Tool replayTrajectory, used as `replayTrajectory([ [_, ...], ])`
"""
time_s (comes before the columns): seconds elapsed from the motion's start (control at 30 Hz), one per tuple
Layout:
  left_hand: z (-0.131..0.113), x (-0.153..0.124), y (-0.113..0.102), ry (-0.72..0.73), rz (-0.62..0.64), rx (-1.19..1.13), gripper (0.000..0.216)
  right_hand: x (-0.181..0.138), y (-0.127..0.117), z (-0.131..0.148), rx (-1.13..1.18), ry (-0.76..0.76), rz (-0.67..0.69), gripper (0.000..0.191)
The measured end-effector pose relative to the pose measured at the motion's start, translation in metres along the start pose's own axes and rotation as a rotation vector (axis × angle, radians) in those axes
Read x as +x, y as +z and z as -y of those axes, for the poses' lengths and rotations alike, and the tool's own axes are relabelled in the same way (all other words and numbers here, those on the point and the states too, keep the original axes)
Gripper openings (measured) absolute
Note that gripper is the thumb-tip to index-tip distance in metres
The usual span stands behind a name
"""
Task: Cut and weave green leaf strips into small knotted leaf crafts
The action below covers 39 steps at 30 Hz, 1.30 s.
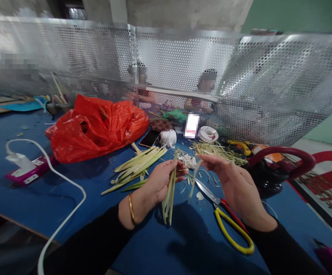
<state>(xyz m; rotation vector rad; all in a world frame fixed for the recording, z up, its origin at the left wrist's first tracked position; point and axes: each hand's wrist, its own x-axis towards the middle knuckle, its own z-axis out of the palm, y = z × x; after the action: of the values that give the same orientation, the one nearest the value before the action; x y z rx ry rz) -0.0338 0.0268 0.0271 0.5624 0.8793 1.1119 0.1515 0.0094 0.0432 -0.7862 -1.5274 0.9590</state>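
My left hand (163, 177), with a gold bangle (131, 208) at its wrist, is closed around a small bunch of pale green plant strips (170, 198) that hang down from the fingers. Between the thumb and fingers of my right hand (234, 183) a single pale strip (195, 177) is pinched, its free end hanging. A pile of similar leaf strips (138, 166) lies left of my left hand. Scissors with one red and one yellow handle (234, 235) rest on the blue table below my right hand. Thin scraps (208, 177) are scattered between the hands.
A red plastic bag (97, 130) stands at back left, near a purple power strip (31, 172) with a white cable (80, 191). White string (168, 138), a phone (150, 138), a white spool (208, 134) and dry stalks (220, 151) lie behind. A dark pot with a maroon handle (283, 152) stands right.
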Motion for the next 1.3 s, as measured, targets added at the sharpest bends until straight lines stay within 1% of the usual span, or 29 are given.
replayTrajectory([
  [0.03,0.001,-0.002,0.001,-0.003,0.027,0.005,0.021,-0.002,0.003,0.003,0.045,0.035,0.012,0.036],
  [0.1,0.002,-0.006,0.005,-0.02,0.074,0.013,0.02,-0.004,0.008,0.005,0.062,0.065,0.041,0.037],
  [0.3,0.005,-0.018,0.012,-0.09,0.234,-0.024,0.016,-0.006,0.012,-0.001,-0.187,-0.062,0.078,0.032],
  [0.37,0.005,-0.019,0.013,-0.104,0.239,-0.044,0.019,-0.005,0.013,-0.003,-0.233,-0.089,0.085,0.033],
  [0.53,0.003,-0.018,0.011,-0.154,0.197,-0.052,0.025,-0.006,0.018,-0.007,-0.301,-0.126,0.101,0.032],
  [0.6,0.003,-0.017,0.009,-0.139,0.206,-0.079,0.024,-0.007,0.02,-0.009,-0.314,-0.123,0.032,0.033],
  [0.67,0.003,-0.015,0.007,-0.097,0.215,-0.127,0.022,-0.008,0.022,-0.011,-0.332,-0.043,-0.101,0.035],
  [0.7,0.004,-0.013,0.006,-0.072,0.214,-0.156,0.021,-0.008,0.024,-0.013,-0.332,0.035,-0.13,0.036],
  [0.73,0.004,-0.012,0.005,-0.046,0.207,-0.188,0.02,-0.009,0.026,-0.014,-0.323,0.13,-0.101,0.034],
  [0.77,0.004,-0.011,0.005,-0.023,0.197,-0.221,0.019,-0.009,0.028,-0.016,-0.302,0.226,-0.014,0.032],
  [0.8,0.004,-0.01,0.004,-0.005,0.183,-0.253,0.019,-0.011,0.031,-0.018,-0.273,0.308,0.112,0.03],
  [0.83,0.004,-0.009,0.004,0.005,0.168,-0.282,0.019,-0.013,0.035,-0.02,-0.235,0.371,0.243,0.028],
  [0.87,0.004,-0.008,0.004,0.008,0.15,-0.306,0.018,-0.015,0.04,-0.021,-0.194,0.417,0.345,0.029],
  [0.9,0.004,-0.007,0.004,0.008,0.129,-0.325,0.018,-0.018,0.045,-0.022,-0.148,0.452,0.403,0.031],
  [0.93,0.003,-0.007,0.004,0.004,0.106,-0.339,0.018,-0.021,0.049,-0.022,-0.09,0.493,0.418,0.034],
  [1.07,0.003,-0.003,0.003,-0.005,-0.001,-0.371,0.018,-0.031,0.062,-0.019,0.274,0.748,0.366,0.037],
  [1.13,0.004,0.0,0.002,-0.002,-0.008,-0.35,0.02,-0.033,0.061,-0.017,0.377,0.843,0.313,0.035],
  [1.23,0.008,0.001,0.0,-0.054,0.062,-0.231,0.027,-0.03,0.056,-0.019,0.421,0.857,0.207,0.032],
  [1.3,0.014,0.0,0.0,-0.104,0.089,-0.13,0.028,-0.028,0.054,-0.022,0.425,0.845,0.163,0.031],
])
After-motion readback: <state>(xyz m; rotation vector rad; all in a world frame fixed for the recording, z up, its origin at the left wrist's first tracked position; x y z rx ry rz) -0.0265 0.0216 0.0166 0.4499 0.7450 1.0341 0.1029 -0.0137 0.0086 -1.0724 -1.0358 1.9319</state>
